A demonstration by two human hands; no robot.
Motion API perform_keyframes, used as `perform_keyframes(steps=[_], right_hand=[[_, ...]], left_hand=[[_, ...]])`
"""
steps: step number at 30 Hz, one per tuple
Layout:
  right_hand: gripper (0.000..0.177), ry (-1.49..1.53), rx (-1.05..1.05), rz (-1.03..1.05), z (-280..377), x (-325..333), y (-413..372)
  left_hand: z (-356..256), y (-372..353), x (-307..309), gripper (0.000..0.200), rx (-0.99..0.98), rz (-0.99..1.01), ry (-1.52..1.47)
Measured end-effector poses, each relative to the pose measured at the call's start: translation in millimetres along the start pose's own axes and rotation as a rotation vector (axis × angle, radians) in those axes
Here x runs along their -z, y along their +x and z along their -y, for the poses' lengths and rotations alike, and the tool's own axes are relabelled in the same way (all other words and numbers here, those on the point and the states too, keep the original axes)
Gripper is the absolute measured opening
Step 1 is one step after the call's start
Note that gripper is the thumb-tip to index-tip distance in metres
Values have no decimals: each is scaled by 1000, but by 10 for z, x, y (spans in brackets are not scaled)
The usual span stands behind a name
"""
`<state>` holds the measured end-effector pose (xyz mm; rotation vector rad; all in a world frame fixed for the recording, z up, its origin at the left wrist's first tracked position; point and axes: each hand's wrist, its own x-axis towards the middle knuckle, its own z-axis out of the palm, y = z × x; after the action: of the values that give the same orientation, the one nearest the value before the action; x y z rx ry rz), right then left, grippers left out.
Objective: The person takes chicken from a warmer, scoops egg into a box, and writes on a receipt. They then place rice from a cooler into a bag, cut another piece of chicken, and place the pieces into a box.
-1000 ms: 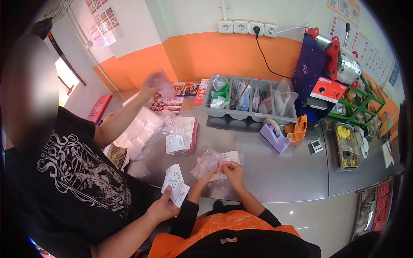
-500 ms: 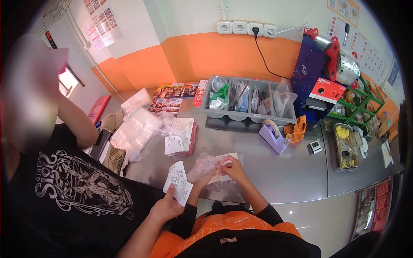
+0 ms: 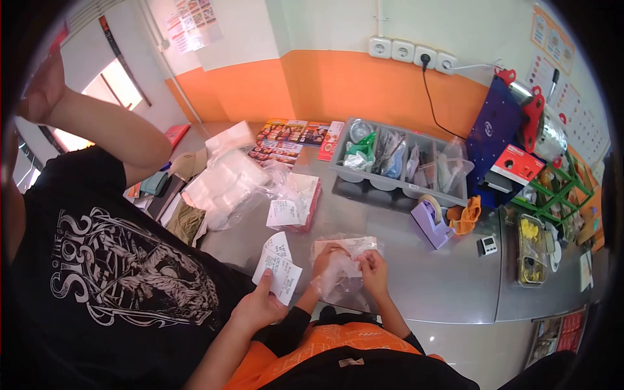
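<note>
A clear plastic bag (image 3: 343, 276) lies over a flat whitish box (image 3: 354, 243) at the table's front edge. My left hand (image 3: 325, 260) is closed on the bag's left side, its fingers partly behind the film. On the right, my right hand (image 3: 374, 268) pinches the bag near the box's corner. A co-worker's hand (image 3: 260, 305) holds two printed receipts (image 3: 278, 266) just left of my hands. Behind them, another box with red sides (image 3: 312, 205) carries a plastic bag and a receipt (image 3: 283, 213).
A co-worker in a black shirt (image 3: 130, 273) stands close on the left beside a stack of wrapped white packs (image 3: 227, 185). Along the back are a grey divided bin (image 3: 396, 182), a purple tape dispenser (image 3: 431, 224), a timer (image 3: 487, 245) and a blue machine (image 3: 492, 130).
The view has shifted, so the table items appear farther right. My hands have moved apart, and the bag's gathered film now hangs between them. The co-worker's other arm on the left is raised.
</note>
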<state>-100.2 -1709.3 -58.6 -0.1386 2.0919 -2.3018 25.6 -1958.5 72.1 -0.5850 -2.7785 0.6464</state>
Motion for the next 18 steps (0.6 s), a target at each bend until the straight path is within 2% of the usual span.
perform_keyframes(steps=[1, 2, 5, 6, 8, 10, 11, 14, 17, 18], right_hand=[[5, -37, -8, -3, 67, 14, -59], [5, -202, 32, 27, 168, 28, -111], [5, -268, 185, -79, 771, -187, -217], [12, -116, 236, -35, 832, -283, -223], [21, 172, 70, 264, 1174, -509, -196], [29, 204, -138, 415, 1358, -782, -224], [30, 150, -109, 417, 1329, -937, -208], [29, 78, -27, 439, 1141, -1285, -120], [20, 139, 25, 479, 1073, -1369, -47], [17, 135, 23, 480, 1049, -1349, -39]], left_hand=[[-1, -2, -11, 39, -29, -16, 85], [9, -2, -10, 38, -61, -36, 182], [32, -34, -42, 35, -156, -166, 581], [46, -40, -50, 34, -161, -258, 722], [81, -11, -58, 32, -137, -433, 962], [109, 121, 56, 32, -196, -150, 860], [124, 160, 96, 34, -225, -10, 806], [69, 31, -41, 37, -126, -83, 447], [8, -57, -277, 38, 14, 7, -13], [16, -45, -226, 36, -35, 14, 149]])
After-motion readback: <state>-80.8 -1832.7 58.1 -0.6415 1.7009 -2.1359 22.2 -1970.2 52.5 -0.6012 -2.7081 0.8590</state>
